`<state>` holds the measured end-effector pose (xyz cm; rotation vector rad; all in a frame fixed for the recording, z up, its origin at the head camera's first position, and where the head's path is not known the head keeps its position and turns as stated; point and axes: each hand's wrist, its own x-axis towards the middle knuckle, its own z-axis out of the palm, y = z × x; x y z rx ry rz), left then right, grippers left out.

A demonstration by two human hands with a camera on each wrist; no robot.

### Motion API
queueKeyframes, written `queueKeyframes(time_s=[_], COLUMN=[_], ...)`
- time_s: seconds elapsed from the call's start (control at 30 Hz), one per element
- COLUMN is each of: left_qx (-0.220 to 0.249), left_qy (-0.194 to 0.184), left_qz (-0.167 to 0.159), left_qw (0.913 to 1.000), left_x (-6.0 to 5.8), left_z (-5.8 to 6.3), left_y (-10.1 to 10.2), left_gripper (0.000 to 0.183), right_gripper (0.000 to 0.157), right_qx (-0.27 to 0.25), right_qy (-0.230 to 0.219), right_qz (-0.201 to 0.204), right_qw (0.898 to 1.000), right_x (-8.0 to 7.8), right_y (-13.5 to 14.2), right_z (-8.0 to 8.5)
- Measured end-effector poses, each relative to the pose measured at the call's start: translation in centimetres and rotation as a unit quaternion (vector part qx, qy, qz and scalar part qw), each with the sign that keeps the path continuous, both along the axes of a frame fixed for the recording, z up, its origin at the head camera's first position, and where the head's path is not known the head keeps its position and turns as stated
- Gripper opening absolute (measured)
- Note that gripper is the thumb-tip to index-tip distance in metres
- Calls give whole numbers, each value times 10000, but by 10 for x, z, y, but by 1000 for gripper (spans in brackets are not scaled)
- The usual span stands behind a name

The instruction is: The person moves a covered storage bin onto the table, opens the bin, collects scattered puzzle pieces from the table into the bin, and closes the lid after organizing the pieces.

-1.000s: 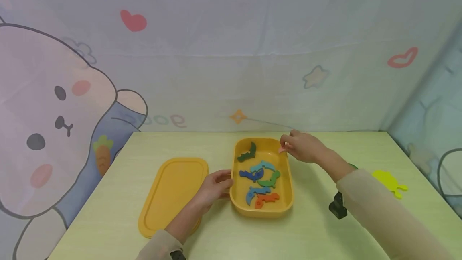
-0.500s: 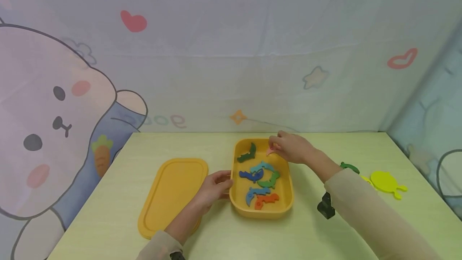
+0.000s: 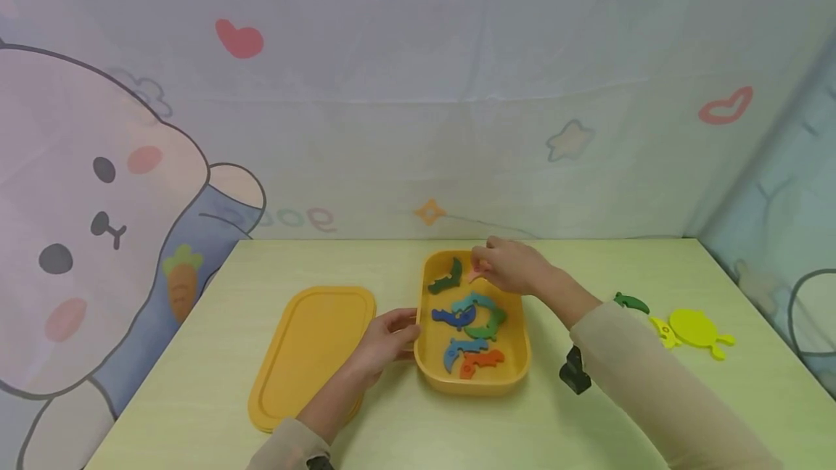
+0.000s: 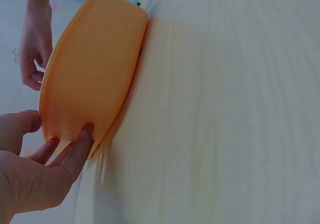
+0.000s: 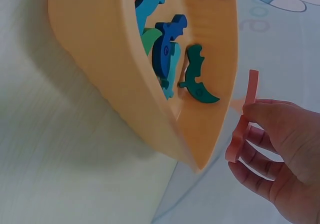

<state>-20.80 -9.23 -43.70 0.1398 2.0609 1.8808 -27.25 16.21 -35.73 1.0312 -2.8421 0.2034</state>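
A yellow rectangular box [image 3: 473, 385] sits on the table, holding several flat, notched, animal-shaped toy pieces, among them a dark green piece [image 5: 196, 76], a dark blue piece [image 3: 455, 318] and an orange piece [image 3: 482, 361]. My left hand [image 4: 45, 171] touches the box's left side from outside, thumb at the rim and relaxed fingers against the wall. Over the far end of the box, my right hand [image 3: 512, 265] pinches a pink notched toy piece [image 5: 246, 119] between thumb and fingers. In the right wrist view this piece appears above the rim.
A yellow lid [image 3: 313, 354] lies left of the box, partly behind the left forearm. On the right are a green piece [image 3: 631, 302], a small yellow piece [image 3: 665, 332] and a bright yellow turtle-like piece [image 3: 695, 328]. A printed cloth [image 3: 392, 93] hangs behind the table.
My right hand has moved left with the pink toy piece, from the box's far right corner to over its far end. The left hand and box have stayed in place.
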Motion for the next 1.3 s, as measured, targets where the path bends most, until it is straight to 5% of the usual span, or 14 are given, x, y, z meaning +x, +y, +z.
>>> queueKeyframes(time_s=[0.67, 1.3], left_qx=[13, -12], left_qy=[-73, -55], left_qz=[49, 63], left_qw=[10000, 10000], left_x=[0, -1], left_z=[-1, 0], left_y=[1, 1], left_gripper=[43, 42], right_gripper=[23, 18], right_qx=[-25, 205], right_qy=[-264, -231], right_qz=[-70, -49], right_qw=[9996, 9995], right_x=[2, 2], right_y=[-22, -28], right_z=[-6, -10])
